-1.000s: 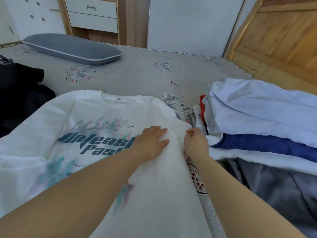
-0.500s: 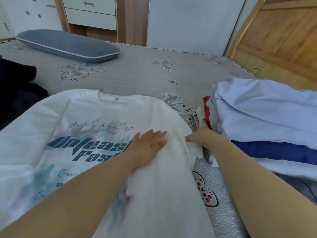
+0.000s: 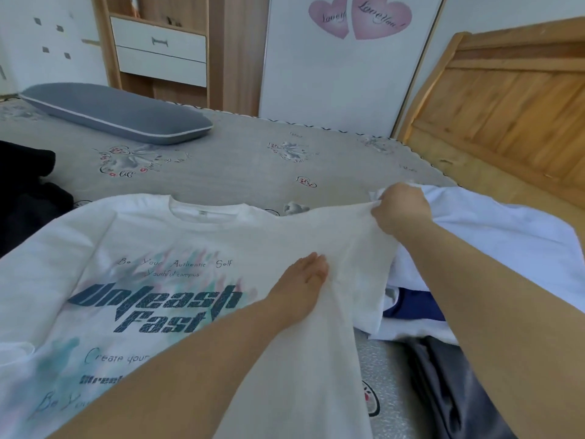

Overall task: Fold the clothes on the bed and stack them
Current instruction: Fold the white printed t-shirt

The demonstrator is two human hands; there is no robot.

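grey flowered bed (image 3: 240,166), wardrobe behind. right hand (image 3: 400,210) pinches the white printed shirt (image 3: 133,248) by its sleeve end, pulled out toward the bed's right edge over a pile of white and blue clothes (image 3: 512,242). left hand (image 3: 304,286) lies flat, fingers straight, pressing the shirt's chest. grey pillow (image 3: 117,112) at the far left; black clothing (image 3: 22,191) at the left edge.

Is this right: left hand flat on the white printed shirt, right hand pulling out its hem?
Not quite. The head view shows the right hand gripping the sleeve end of the white printed shirt, up beside the shoulder, not the hem. The left hand does lie flat on it.
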